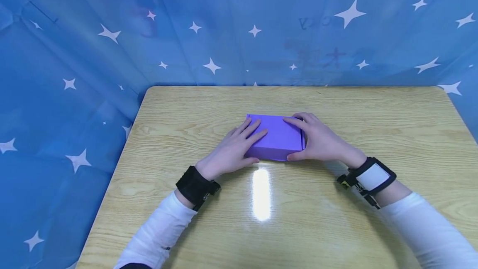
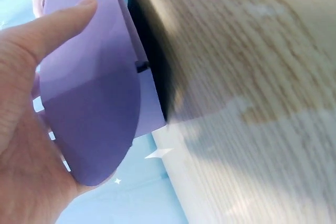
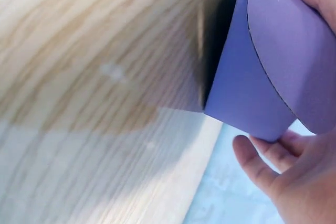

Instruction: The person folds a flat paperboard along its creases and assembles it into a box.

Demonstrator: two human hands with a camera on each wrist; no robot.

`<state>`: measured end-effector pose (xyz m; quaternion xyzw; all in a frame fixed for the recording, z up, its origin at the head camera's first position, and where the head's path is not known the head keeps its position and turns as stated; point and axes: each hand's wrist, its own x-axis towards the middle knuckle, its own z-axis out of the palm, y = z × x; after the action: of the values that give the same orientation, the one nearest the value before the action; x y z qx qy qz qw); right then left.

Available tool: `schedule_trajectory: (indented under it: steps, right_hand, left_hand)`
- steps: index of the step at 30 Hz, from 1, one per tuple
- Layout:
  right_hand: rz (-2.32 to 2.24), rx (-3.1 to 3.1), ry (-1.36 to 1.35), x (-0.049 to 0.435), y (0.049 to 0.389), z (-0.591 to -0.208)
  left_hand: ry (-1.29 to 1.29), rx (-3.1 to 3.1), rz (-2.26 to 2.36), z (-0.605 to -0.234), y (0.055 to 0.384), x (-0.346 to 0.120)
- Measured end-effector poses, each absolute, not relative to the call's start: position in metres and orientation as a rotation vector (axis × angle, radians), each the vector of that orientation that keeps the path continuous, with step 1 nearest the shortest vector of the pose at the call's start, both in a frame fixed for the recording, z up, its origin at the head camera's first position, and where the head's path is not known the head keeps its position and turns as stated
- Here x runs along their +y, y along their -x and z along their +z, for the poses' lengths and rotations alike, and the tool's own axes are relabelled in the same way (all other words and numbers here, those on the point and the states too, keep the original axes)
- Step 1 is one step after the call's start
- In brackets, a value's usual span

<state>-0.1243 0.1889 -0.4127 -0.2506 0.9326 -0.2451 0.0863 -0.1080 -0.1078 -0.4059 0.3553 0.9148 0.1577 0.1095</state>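
Note:
A closed purple cardboard box lies on the table, long side towards me. My left hand rests over its left end, spread straight fingers on the lid and thumb low at the front. Round the right end, my right hand grips the box, its thumb at the front corner and fingers at the top and far side. In the left wrist view, a round-cornered front flap stands slightly off the box body. The same flap's other end shows in the right wrist view, beside the box's front wall.
The wood-grain table has rounded far corners. Behind it and at the left hangs a blue curtain with white stars. A bright light reflection lies on the tabletop in front of the box. Both wrists wear black straps.

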Motion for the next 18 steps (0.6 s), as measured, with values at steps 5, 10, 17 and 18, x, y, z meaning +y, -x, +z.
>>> schedule_trajectory:
  steps: [5, 10, 17, 18]
  right_hand:
    - [-0.797, 2.690, 0.684, 0.191, 0.127, -0.404]
    - [-0.875, 2.575, 0.640, 0.196, 0.133, -0.398]
    - [-0.939, 2.401, 0.582, 0.203, 0.140, -0.392]
    - [-0.943, 2.384, 0.572, 0.203, 0.141, -0.391]
  left_hand:
    - [-1.069, 2.712, 0.467, -0.401, 0.107, -0.109]
    - [-1.109, 2.770, 0.455, -0.396, 0.106, -0.111]
    - [-1.181, 2.861, 0.432, -0.393, 0.105, -0.111]
    - [-1.187, 2.870, 0.426, -0.393, 0.105, -0.111]
